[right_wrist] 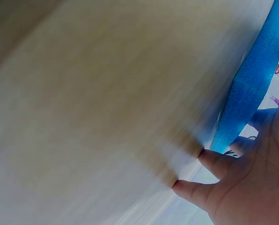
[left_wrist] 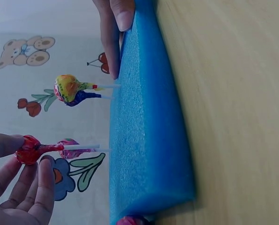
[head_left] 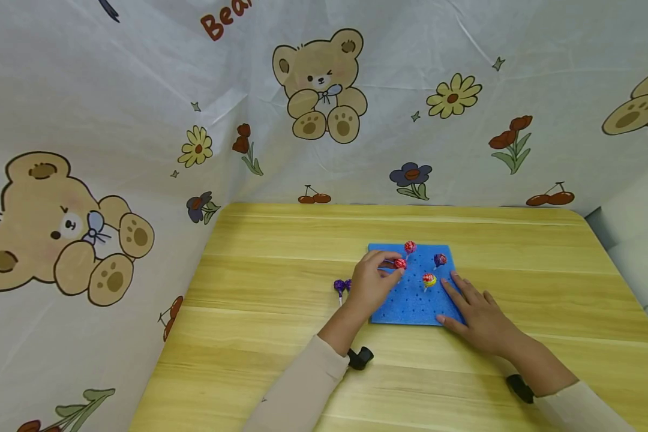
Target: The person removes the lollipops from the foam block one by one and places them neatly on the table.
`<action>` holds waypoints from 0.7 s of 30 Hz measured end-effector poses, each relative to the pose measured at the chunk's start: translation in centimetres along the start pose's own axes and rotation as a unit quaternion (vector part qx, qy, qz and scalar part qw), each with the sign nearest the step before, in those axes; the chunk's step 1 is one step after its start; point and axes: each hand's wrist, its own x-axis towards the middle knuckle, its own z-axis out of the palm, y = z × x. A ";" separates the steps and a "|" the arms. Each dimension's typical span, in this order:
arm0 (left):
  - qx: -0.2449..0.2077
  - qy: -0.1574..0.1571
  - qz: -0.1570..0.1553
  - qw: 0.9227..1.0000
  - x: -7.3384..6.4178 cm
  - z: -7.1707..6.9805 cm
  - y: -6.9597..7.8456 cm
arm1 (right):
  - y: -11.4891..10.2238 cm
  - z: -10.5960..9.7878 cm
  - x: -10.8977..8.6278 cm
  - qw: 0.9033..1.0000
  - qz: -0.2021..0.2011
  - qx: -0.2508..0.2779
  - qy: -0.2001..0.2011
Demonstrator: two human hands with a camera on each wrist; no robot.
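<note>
My left hand (head_left: pixel 371 283) pinches a red-wrapped lollipop (head_left: pixel 400 264) by its candy head, over the far left part of a blue foam block (head_left: pixel 405 315) dotted with small holes. In the left wrist view its white stick (left_wrist: pixel 90 146) points at the foam, the tip just short of the surface. Three lollipops stand in the block: a red one (head_left: pixel 410 246) at the back, a dark blue one (head_left: pixel 440 260) at the right and a yellow-and-red one (head_left: pixel 429 279) nearer the middle. My right hand (head_left: pixel 480 318) rests with spread fingers on the block's right edge.
Purple-wrapped lollipops (head_left: pixel 339 286) lie on the wooden table (head_left: pixel 259 336) left of the block, partly behind my left hand. A white cloth (head_left: pixel 367 168) printed with bears and flowers hangs behind the table and along its left side.
</note>
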 end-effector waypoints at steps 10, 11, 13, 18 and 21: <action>-0.016 0.011 -0.013 1.000 -0.3 -1.0 -0.3 | 0.0 0.2 0.0 1.000 -0.001 0.001 0.004; -0.020 0.012 -0.013 1.000 -0.3 -1.1 -0.3 | 0.1 0.2 0.0 1.000 -0.001 0.001 0.005; -0.029 0.015 -0.012 0.999 -0.3 -1.3 -0.4 | 0.1 0.2 0.0 1.000 -0.002 0.003 0.005; -0.050 0.023 -0.005 0.998 -0.5 -1.8 -0.3 | 0.1 0.2 0.0 1.000 -0.002 0.007 0.007; -0.049 0.027 0.008 0.998 -0.6 -2.2 -0.4 | 0.0 0.2 -0.1 1.000 -0.003 0.009 0.008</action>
